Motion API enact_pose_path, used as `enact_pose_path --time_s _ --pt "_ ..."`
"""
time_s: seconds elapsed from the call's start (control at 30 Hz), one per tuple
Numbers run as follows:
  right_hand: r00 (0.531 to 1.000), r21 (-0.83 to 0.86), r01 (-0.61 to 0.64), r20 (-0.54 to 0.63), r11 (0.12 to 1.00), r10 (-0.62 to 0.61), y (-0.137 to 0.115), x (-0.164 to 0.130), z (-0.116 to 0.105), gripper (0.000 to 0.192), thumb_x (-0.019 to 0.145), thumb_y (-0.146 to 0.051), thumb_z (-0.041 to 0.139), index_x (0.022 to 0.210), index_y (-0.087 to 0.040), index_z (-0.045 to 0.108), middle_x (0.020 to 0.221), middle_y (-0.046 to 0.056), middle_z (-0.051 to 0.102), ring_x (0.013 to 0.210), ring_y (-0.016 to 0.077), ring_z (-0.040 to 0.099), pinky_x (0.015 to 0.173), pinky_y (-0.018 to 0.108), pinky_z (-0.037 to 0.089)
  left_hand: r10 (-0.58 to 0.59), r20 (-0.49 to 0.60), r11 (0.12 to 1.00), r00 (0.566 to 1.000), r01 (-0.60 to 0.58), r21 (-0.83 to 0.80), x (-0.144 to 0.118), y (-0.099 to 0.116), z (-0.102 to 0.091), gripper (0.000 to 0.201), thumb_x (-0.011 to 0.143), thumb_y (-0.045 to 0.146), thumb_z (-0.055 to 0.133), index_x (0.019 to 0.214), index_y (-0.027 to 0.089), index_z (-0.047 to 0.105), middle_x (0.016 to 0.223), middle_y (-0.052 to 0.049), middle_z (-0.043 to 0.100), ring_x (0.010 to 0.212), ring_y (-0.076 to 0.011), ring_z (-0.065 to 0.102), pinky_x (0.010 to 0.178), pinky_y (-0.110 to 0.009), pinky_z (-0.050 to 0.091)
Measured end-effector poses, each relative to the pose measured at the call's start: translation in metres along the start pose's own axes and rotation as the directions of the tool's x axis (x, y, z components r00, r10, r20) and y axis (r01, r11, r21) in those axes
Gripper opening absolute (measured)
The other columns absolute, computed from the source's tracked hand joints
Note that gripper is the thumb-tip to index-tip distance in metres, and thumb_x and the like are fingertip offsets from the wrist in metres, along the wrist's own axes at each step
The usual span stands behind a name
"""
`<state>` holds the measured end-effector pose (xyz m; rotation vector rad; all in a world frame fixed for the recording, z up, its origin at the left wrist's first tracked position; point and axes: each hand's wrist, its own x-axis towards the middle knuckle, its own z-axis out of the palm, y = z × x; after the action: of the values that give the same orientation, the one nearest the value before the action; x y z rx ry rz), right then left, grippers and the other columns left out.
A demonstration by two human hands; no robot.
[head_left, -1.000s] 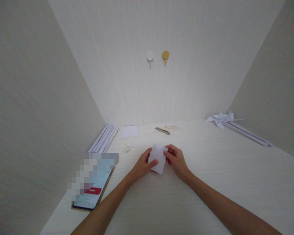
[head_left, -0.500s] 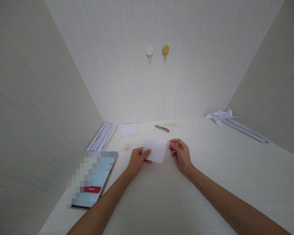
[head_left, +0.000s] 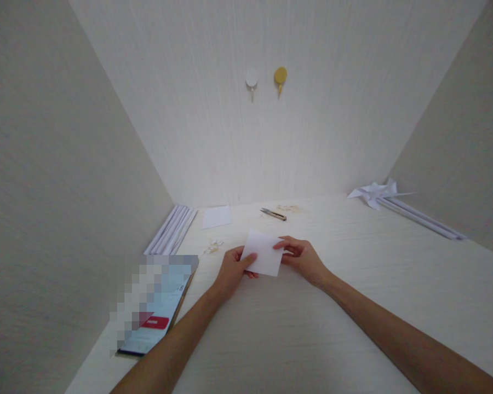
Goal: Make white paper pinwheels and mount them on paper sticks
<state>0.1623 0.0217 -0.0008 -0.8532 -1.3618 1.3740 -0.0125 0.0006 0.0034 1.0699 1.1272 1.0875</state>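
Observation:
A small white square of paper [head_left: 264, 253] is held just above the pale desk [head_left: 296, 328], near its middle. My left hand [head_left: 231, 271] pinches the paper's left lower corner between thumb and fingers. My right hand [head_left: 302, 256] grips the paper's right edge, with the thumb on top. Both forearms reach in from the bottom of the view.
A phone [head_left: 156, 306] with a lit screen lies at the left front. Rolled white paper tubes [head_left: 171, 230] lean by the left wall, beside a white sheet [head_left: 216, 216] and small scraps [head_left: 213, 246]. A utility knife [head_left: 273, 214] lies at the back. A paper pinwheel [head_left: 373, 192] on a stick rests at the right.
The paper has turned from upright to lying wider than tall. My right hand let go of it half a second ago and has come back onto its right edge.

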Motion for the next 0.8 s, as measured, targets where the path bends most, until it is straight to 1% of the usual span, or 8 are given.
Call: enact_pose_path --time_s 0.13,0.2,0.27,0.4,0.53,0.6,0.7,0.8 --pt "0.995 0.040 -0.091 -0.039 0.995 0.092 0.0001 0.0014 -0.0009 0.025 0.049 -0.019 0.071 0.072 -0.016 0.063 0.069 0.000 0.064 0.065 0.0117 0.058 0.063 0.026 0.047 -0.006 0.035 1.000 0.999 0.007 -0.009 -0.0023 0.0029 0.0006 0.057 0.056 0.038 0.067 0.103 0.009 0.055 0.053 -0.001 0.060 0.033 -0.0077 0.047 0.033 -0.019 0.036" --pt "0.991 0.009 -0.111 -0.078 0.994 0.111 -0.0010 0.0015 -0.0011 0.022 0.049 -0.022 0.071 0.069 -0.016 0.064 0.064 0.000 0.064 0.059 0.0113 0.057 0.059 0.026 0.046 0.010 0.023 1.000 1.000 -0.009 -0.021 -0.0038 0.0045 0.0011 0.074 0.058 0.038 0.066 0.122 0.012 0.039 0.052 -0.001 0.061 0.035 -0.0095 0.050 0.035 -0.019 0.037" --pt "0.984 -0.022 -0.133 -0.124 0.991 0.129 -0.0020 0.0019 -0.0014 0.020 0.050 -0.026 0.071 0.065 -0.015 0.065 0.062 0.001 0.064 0.056 0.0116 0.056 0.055 0.025 0.044 0.041 -0.016 0.999 0.999 -0.042 -0.030 -0.0043 0.0047 0.0013 0.079 0.061 0.040 0.063 0.128 0.016 0.029 0.054 -0.001 0.063 0.037 -0.0110 0.052 0.037 -0.020 0.039" --pt "0.966 -0.041 -0.127 -0.230 0.991 0.115 -0.0031 0.0036 -0.0025 0.018 0.052 -0.031 0.070 0.058 -0.015 0.065 0.053 0.001 0.062 0.050 0.0102 0.052 0.049 0.023 0.039 0.116 -0.030 0.993 0.993 -0.116 -0.011 -0.0032 0.0030 0.0014 0.052 0.063 0.053 0.055 0.092 0.010 0.058 0.072 -0.012 0.067 0.048 -0.0138 0.058 0.039 -0.022 0.041" --pt "0.960 -0.037 -0.100 -0.266 0.994 0.086 -0.0046 0.0040 -0.0021 0.020 0.052 -0.032 0.071 0.053 -0.014 0.063 0.048 -0.001 0.058 0.047 0.0086 0.048 0.049 0.022 0.036 0.176 -0.040 0.981 0.984 -0.172 0.091 -0.0040 0.0050 0.0026 0.040 0.054 0.045 0.066 0.075 0.011 0.065 0.075 -0.012 0.068 0.060 -0.0178 0.062 0.044 -0.024 0.045" --pt "0.959 -0.035 -0.104 -0.269 0.994 0.091 -0.0056 0.0038 -0.0012 0.020 0.052 -0.032 0.070 0.052 -0.014 0.062 0.047 -0.001 0.057 0.046 0.0085 0.047 0.049 0.023 0.035 0.175 -0.062 0.976 0.983 -0.164 0.145 -0.0043 0.0064 0.0030 0.030 0.059 0.039 0.064 0.070 0.012 0.067 0.071 -0.011 0.068 0.064 -0.0186 0.062 0.049 -0.025 0.047" --pt "0.966 -0.057 -0.110 -0.243 0.992 0.093 -0.0067 0.0035 -0.0003 0.019 0.052 -0.032 0.070 0.051 -0.014 0.062 0.047 -0.001 0.057 0.046 0.0082 0.046 0.048 0.022 0.033 0.144 -0.132 0.988 0.981 -0.136 0.073 -0.0025 0.0055 0.0020 0.026 0.063 0.037 0.061 0.069 0.013 0.069 0.071 -0.010 0.069 0.069 -0.0192 0.063 0.057 -0.027 0.050" --pt "0.976 -0.054 -0.101 -0.197 0.993 0.088 -0.0069 0.0031 0.0001 0.018 0.053 -0.030 0.070 0.050 -0.014 0.061 0.047 -0.001 0.056 0.047 0.0079 0.045 0.048 0.022 0.031 0.093 -0.173 0.991 0.981 -0.108 -0.078 0.0006 0.0025 0.0010 0.025 0.059 0.035 0.066 0.066 0.012 0.069 0.070 -0.008 0.069 0.070 -0.0169 0.063 0.068 -0.027 0.050"
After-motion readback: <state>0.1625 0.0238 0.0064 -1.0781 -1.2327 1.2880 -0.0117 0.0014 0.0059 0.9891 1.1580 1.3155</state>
